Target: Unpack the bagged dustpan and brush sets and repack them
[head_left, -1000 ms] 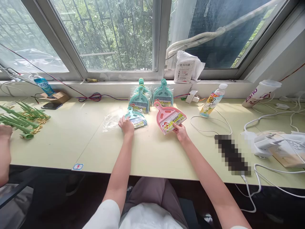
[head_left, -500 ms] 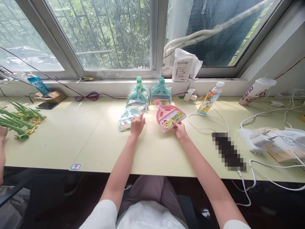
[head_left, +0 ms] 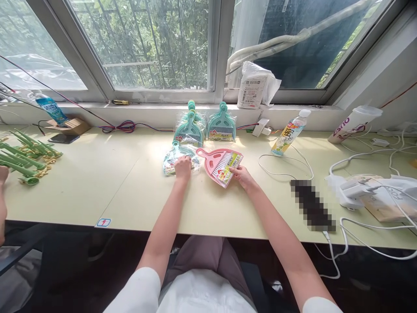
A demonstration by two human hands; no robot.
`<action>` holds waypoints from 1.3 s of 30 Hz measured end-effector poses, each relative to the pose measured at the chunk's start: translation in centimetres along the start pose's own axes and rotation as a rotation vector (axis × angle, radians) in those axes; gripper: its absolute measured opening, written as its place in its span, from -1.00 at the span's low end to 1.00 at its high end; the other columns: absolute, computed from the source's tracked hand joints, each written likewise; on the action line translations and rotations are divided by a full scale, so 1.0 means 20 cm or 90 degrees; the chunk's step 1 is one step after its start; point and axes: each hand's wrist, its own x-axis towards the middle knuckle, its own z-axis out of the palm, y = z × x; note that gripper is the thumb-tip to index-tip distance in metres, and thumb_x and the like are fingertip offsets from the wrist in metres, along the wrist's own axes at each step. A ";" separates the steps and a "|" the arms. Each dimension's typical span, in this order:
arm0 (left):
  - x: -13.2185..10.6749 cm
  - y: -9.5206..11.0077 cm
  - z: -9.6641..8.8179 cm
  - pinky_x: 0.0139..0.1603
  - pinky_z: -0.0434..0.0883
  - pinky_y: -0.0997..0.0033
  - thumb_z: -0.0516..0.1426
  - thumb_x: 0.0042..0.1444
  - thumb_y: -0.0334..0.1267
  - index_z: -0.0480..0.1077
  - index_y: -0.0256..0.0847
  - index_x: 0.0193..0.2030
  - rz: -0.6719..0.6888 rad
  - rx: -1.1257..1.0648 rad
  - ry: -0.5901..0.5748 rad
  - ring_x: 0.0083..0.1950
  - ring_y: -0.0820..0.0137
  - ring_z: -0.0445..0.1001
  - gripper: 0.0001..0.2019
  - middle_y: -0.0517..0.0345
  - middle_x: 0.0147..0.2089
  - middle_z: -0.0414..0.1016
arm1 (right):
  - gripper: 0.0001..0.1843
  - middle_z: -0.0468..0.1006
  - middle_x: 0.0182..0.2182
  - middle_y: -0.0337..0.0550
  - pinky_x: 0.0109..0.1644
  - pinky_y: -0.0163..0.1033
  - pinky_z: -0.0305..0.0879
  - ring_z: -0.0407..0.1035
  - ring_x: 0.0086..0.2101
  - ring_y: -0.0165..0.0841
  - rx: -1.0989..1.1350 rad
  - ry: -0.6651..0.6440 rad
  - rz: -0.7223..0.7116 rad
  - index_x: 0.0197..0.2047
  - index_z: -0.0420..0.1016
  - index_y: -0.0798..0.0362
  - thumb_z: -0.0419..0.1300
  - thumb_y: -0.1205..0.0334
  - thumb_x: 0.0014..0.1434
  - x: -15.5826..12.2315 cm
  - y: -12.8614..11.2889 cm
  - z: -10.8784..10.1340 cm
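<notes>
In my right hand (head_left: 241, 175) is a pink dustpan (head_left: 211, 163) with a white-bristled brush and a printed card label. The fingers grip its wide edge, and its handle points left. My left hand (head_left: 183, 168), fingers curled, is on a plastic-wrapped green dustpan set (head_left: 170, 158) lying on the table. The hand covers part of that set, and its fingertips are partly hidden. Behind it, more green dustpans (head_left: 189, 129) in clear wrapping lean by the wall, overlapping each other. Another wrapped green dustpan (head_left: 222, 124) stands to their right.
Right of my hands are a drink bottle (head_left: 289, 134), a leaning cup (head_left: 353, 124), a pixelated dark object (head_left: 312, 205) and white cables (head_left: 345, 221). Several green plastic parts (head_left: 28, 156) lie far left, near another person's hand (head_left: 3, 176). A white package (head_left: 254, 87) sits on the sill.
The pink dustpan has turned, its handle swinging left and toward me. My left hand's fingers, partly stretched before, are now curled on the front green set, whose handle shows more clearly.
</notes>
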 end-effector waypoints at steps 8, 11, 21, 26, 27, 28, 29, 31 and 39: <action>0.00 0.00 -0.01 -0.01 0.25 0.15 -0.02 0.29 -0.34 0.46 -0.20 -0.07 -0.007 -0.063 0.180 0.00 0.09 0.41 -0.76 -0.07 -0.10 0.53 | -0.68 0.67 -0.18 -0.04 -0.19 -0.17 0.56 0.57 -0.18 -0.17 -0.033 0.007 0.009 -0.22 0.60 0.10 0.45 0.26 -0.11 -0.01 0.01 0.02; -0.01 0.02 0.01 0.09 0.19 0.10 0.00 0.27 -0.34 0.46 -0.17 -0.08 0.032 -0.092 0.213 0.03 0.08 0.40 -0.78 -0.06 -0.08 0.53 | -0.68 0.67 -0.16 -0.09 -0.18 -0.18 0.57 0.57 -0.18 -0.21 0.019 0.094 -0.060 -0.21 0.57 0.07 0.44 0.28 -0.09 0.01 0.02 0.02; -0.05 0.10 0.06 0.22 0.15 0.11 0.05 0.29 -0.22 0.48 -0.08 -0.09 0.202 -0.222 0.248 0.11 0.19 0.40 -0.81 0.04 0.01 0.53 | -0.56 0.66 -0.18 -0.07 -0.16 -0.11 0.57 0.57 -0.20 -0.18 -0.013 -0.013 -0.034 -0.19 0.58 0.07 0.49 0.15 -0.18 -0.03 0.04 0.11; -0.08 0.19 0.04 0.40 -0.01 0.07 0.15 0.18 0.04 0.14 -0.11 0.32 0.061 -0.384 0.416 0.45 0.14 -0.01 -0.38 -0.12 0.43 0.02 | -0.56 0.66 -0.19 -0.11 -0.09 -0.13 0.54 0.56 -0.19 -0.23 0.050 0.049 -0.088 -0.23 0.56 0.05 0.50 0.12 -0.20 -0.02 0.04 0.11; -0.08 0.20 0.03 0.42 -0.05 0.08 0.15 0.17 0.08 0.02 -0.13 0.37 0.002 -0.441 0.455 0.49 0.16 -0.11 -0.29 -0.13 0.47 -0.10 | -0.56 0.66 -0.19 -0.12 -0.08 -0.13 0.54 0.55 -0.18 -0.23 0.065 0.059 -0.097 -0.23 0.55 0.05 0.50 0.12 -0.21 -0.02 0.03 0.10; -0.07 0.20 0.02 0.44 -0.06 0.10 0.14 0.16 0.10 -0.07 -0.12 0.40 -0.053 -0.509 0.470 0.50 0.18 -0.16 -0.23 -0.13 0.49 -0.19 | -0.56 0.65 -0.18 -0.12 -0.06 -0.13 0.53 0.55 -0.17 -0.23 0.079 0.067 -0.105 -0.23 0.55 0.04 0.50 0.12 -0.21 -0.02 0.03 0.10; -0.06 0.20 0.01 0.44 -0.04 0.12 0.13 0.17 0.11 -0.14 -0.10 0.42 -0.097 -0.589 0.450 0.50 0.21 -0.16 -0.20 -0.11 0.50 -0.24 | -0.55 0.65 -0.17 -0.12 -0.04 -0.12 0.52 0.54 -0.15 -0.23 0.089 0.072 -0.112 -0.23 0.54 0.04 0.50 0.12 -0.21 -0.02 0.02 0.09; -0.03 0.20 0.00 0.41 0.05 0.14 0.11 0.18 0.12 -0.17 -0.06 0.43 -0.143 -0.783 0.305 0.48 0.23 -0.04 -0.20 -0.07 0.50 -0.19 | -0.54 0.65 -0.17 -0.12 -0.01 -0.10 0.51 0.54 -0.13 -0.21 0.097 0.076 -0.120 -0.22 0.54 0.03 0.50 0.11 -0.21 -0.03 0.01 0.10; -0.04 0.21 -0.02 0.11 0.41 0.16 0.22 0.09 -0.02 0.25 -0.10 0.30 -0.055 -1.100 -0.261 0.19 0.16 0.43 -0.36 0.00 0.23 0.41 | -0.54 0.65 -0.19 -0.12 -0.03 -0.06 0.51 0.54 -0.13 -0.18 0.047 0.043 -0.098 -0.23 0.53 0.03 0.49 0.09 -0.21 -0.04 0.00 0.12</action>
